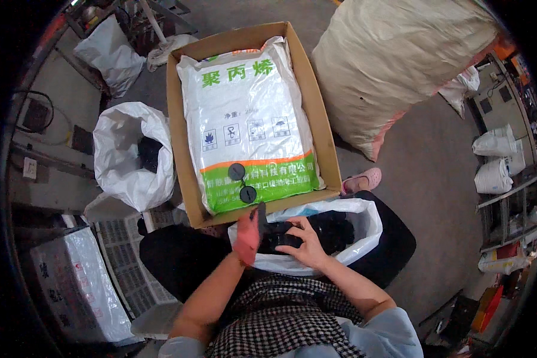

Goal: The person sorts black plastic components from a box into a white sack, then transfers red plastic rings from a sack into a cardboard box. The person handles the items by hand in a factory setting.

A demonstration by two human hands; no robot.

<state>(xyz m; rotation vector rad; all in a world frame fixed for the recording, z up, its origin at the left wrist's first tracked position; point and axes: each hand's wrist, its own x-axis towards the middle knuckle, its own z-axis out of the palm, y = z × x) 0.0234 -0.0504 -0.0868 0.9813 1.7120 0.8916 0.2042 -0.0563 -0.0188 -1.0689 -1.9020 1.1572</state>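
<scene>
- at the far left, a white plastic sack (80, 286) with red print lies beside a pale slatted crate (125, 253).
- an upright white woven sack (110, 140) stands with its mouth wide, a dark piece (149, 154) visible inside.
- next, a cardboard box (178, 125) carries a full white-and-green printed bag (244, 143); two round black discs (247, 194), set close together, lie on its near end. this fairly flat top should serve well for laying small pieces apart, away from the sloping edges.
- the left hand (247, 235), in a red glove with dark patches, is at the box's near edge; its fingers are blurred and partly hidden, so i cannot tell how far they are spread or whether they hold anything.
- just right of it, black plastic pieces (274, 235) lie at the mouth of the lap sack (364, 247), a white bag between the thighs; more dark pieces fill it.
- the right hand (304, 241), bare, has its fingers half curled, thumb and fingertips seemingly pinching one of those pieces. a light fingertip grip probably suits it, with the sack's rim folded well back and both knees steadying it.
- farther right, a big beige sack (394, 71) leans above a pink clog (364, 181).
</scene>
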